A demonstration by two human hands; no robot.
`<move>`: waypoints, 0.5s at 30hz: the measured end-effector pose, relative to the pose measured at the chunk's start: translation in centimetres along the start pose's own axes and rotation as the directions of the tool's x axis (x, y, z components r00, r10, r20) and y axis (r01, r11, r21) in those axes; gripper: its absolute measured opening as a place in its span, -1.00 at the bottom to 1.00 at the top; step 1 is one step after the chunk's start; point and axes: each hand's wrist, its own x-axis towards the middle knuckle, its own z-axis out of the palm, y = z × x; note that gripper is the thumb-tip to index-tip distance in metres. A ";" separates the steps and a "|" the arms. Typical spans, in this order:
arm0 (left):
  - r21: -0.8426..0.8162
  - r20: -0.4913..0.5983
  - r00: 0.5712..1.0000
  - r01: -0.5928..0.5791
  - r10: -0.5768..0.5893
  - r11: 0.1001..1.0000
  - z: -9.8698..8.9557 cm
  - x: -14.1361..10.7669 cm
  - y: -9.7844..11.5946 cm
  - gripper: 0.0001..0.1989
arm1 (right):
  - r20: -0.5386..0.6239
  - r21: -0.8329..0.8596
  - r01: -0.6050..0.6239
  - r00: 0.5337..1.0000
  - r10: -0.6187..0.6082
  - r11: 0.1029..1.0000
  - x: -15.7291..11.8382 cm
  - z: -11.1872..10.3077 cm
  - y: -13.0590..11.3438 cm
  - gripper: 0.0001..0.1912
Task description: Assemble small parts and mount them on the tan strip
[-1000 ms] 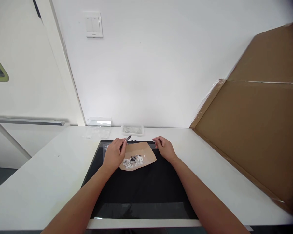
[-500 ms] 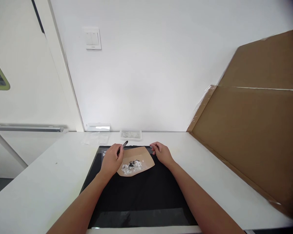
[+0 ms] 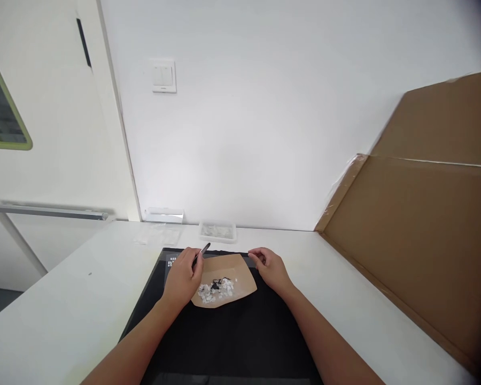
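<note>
A slim dark pen-like tool (image 3: 205, 248) is gripped in my left hand (image 3: 183, 278), its end poking up past the thumb and index finger. That hand rests over the left side of a shallow brown paper tray (image 3: 242, 283). White bits (image 3: 224, 289) lie heaped in the tray with some black scraps (image 3: 215, 284) among them. My right hand (image 3: 271, 270) is just off the tray's upper right corner, thumb and index finger pinched together. Whatever is between those fingertips is too small to make out. Beneath both hands lies a black mat (image 3: 244, 342).
Small white squares (image 3: 172, 262) show at the mat's upper left, partly behind my left hand. Along the wall stand a clear plastic box (image 3: 217, 232), a clear plastic lid (image 3: 164, 215) and thin clear bags (image 3: 156, 233). Cardboard (image 3: 417, 224) leans at the right.
The camera view has tilted up and turned slightly left, so the scene sits a little lower. Both hands keep nearly the same pose around the tray, and the tool stays in my left hand.
</note>
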 end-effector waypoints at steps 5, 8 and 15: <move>-0.008 0.019 1.000 0.005 -0.005 1.000 0.1 -0.2 0.5 -0.81 | 0.019 -0.021 0.031 0.999 -0.030 0.999 -0.3 0.1 -0.2 -0.72; -0.021 0.031 0.999 0.014 -0.014 1.000 -0.1 -0.1 0.3 -0.81 | 0.045 -0.038 0.043 0.998 -0.041 0.998 -0.5 0.3 -0.5 -0.70; 0.011 0.024 0.999 0.047 -0.047 0.999 -0.6 0.3 -0.5 -0.82 | 0.147 -0.078 0.041 0.989 -0.029 0.996 -0.4 0.3 -0.7 -0.71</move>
